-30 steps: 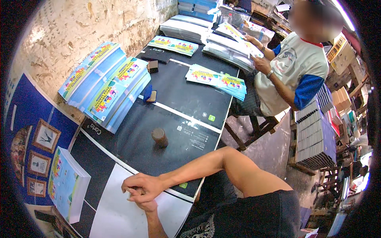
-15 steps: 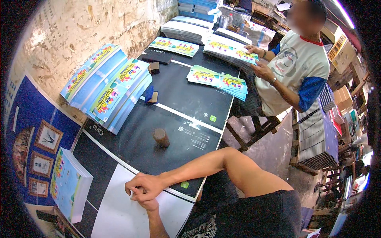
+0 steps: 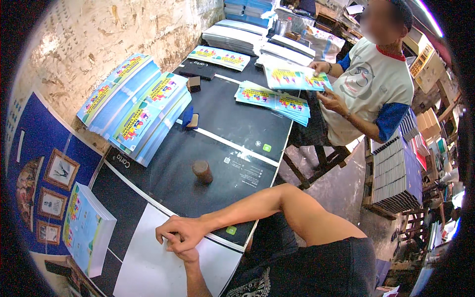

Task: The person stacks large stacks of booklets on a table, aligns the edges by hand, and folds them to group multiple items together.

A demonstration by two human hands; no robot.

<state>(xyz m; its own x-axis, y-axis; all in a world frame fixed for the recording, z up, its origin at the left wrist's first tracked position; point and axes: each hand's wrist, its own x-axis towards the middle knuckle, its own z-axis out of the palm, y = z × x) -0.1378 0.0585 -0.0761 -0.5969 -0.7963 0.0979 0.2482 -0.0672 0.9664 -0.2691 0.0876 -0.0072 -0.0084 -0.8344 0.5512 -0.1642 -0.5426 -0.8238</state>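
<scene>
My two hands meet over a large white sheet (image 3: 143,262) at the near edge of the table. My right hand (image 3: 184,230) lies across the top with its fingers curled inward. Under it, my left hand (image 3: 187,254) is partly covered, its fingers bent up against the right ones. What they pinch, if anything, is hidden. Beyond them a short brown cylinder (image 3: 202,172) stands on the black tabletop (image 3: 163,185). A thick stack of colourful printed sheets (image 3: 88,230) lies left of the white sheet.
Tall stacks of printed sheets (image 3: 141,106) line the wall side, near a small blue-and-tan block (image 3: 192,120) and a dark box (image 3: 193,84). Across the table a co-worker (image 3: 368,89) holds a printed sheet (image 3: 292,78) above a fanned pile (image 3: 272,100). Bundles (image 3: 396,171) stand at right.
The co-worker has lifted a printed sheet off the far stack and moved it toward the fanned pile. My hands stay together, with only slight finger movement; a small white bit between them no longer shows.
</scene>
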